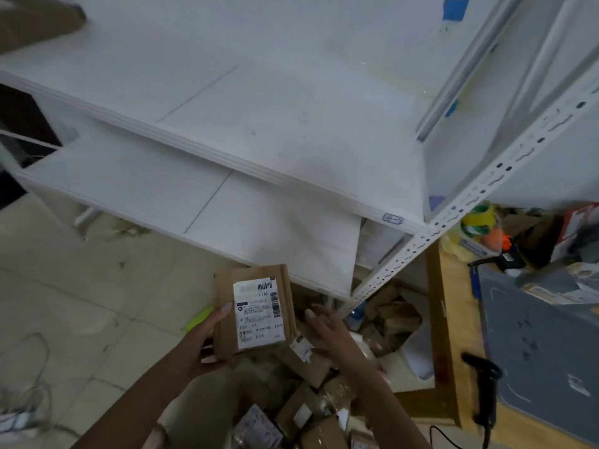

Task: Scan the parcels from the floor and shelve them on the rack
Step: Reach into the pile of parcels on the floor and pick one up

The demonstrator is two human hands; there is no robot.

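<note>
- Parcel (256, 311): a flat brown cardboard pack, held in the air in front of the rack's lower shelf (162, 192) and above the floor (64, 286). Its white label faces up at the camera, and its long axis points away from the person toward the rack.
- Left hand (207, 345): grips the parcel by its left edge and near corner. 1 of the fingers (223, 311) lies on the top face and the rest curl underneath, mostly hidden.
- Right hand (327, 328): just beside the parcel's right edge and not touching it. Its fingers are loosely spread and hold nothing.
- Pile (311, 413): more brown parcels heaped on the floor, under and beyond the right hand.
- Scanner (484, 393): a black handheld one on the tabletop (450, 335), well to the right of the parcel. The free right hand is the nearer of the 2, so it is probably the one to fetch it while the left hand keeps the label up.
- Rack (259, 131): 2 bare white shelves ahead. The parcel's far end already points at the lower one.
</note>
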